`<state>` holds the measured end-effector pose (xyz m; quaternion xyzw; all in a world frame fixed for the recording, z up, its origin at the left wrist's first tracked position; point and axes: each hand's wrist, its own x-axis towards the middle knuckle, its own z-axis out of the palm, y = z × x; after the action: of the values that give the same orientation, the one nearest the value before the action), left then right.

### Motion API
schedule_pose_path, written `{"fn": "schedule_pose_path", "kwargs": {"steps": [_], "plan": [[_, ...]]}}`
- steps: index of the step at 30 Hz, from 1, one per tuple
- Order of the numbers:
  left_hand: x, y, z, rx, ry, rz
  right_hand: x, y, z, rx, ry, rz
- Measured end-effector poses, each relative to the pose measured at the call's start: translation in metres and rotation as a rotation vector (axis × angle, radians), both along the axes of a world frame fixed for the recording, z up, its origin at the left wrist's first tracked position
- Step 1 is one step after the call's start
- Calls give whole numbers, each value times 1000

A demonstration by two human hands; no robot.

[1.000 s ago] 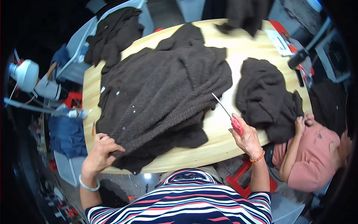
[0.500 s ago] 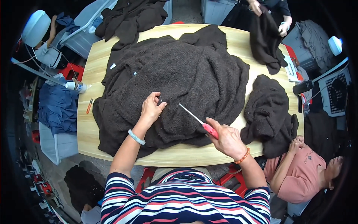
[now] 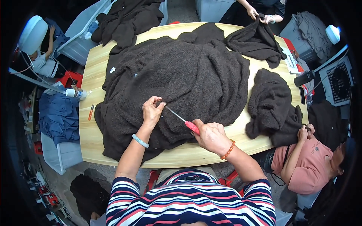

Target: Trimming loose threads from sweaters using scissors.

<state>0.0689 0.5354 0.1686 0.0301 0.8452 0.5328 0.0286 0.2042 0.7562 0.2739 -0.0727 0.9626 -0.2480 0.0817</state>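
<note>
A large dark brown knitted garment [image 3: 184,75] lies bunched across the middle of the table. My left hand [image 3: 152,112] is closed in a pinch on a small bit of it near its front part. In my right hand [image 3: 211,136] is a red-handled tool [image 3: 192,127] with a long, thin metal shaft. The shaft points up and left, and its end is at my left fingertips. Whether the tip is a hook or a blade is too small to tell. Two small pale bits lie on the garment's left side.
Orange-handled snips [image 3: 91,112] and a white bottle [image 3: 76,93] are at the table's [image 3: 92,143] left. Another brown garment [image 3: 272,107] lies right, beside a seated person in pink [image 3: 305,165]. A person at the far side handles brown cloth [image 3: 256,41]. A black flask [image 3: 304,78] stands at the right edge.
My right hand has moved left, bringing the tool's tip to my left fingertips. The far person's cloth has come down onto the table. The view has shifted slightly.
</note>
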Motion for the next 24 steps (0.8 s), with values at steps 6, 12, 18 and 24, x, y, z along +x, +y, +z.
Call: {"fn": "schedule_pose_path", "kwargs": {"steps": [6,12,18,24], "plan": [[0,-7,-6,144,-23,-6,0,-6,-5,0,-16,55],[3,-10,-2,78,-40,-38,0,-5,-6,-20,112,19],[0,-15,-2,144,-81,-89,0,-6,-10,-52,86,31],[11,-17,20,387,-305,50,10,4,-15,-79,-26,-32]]}}
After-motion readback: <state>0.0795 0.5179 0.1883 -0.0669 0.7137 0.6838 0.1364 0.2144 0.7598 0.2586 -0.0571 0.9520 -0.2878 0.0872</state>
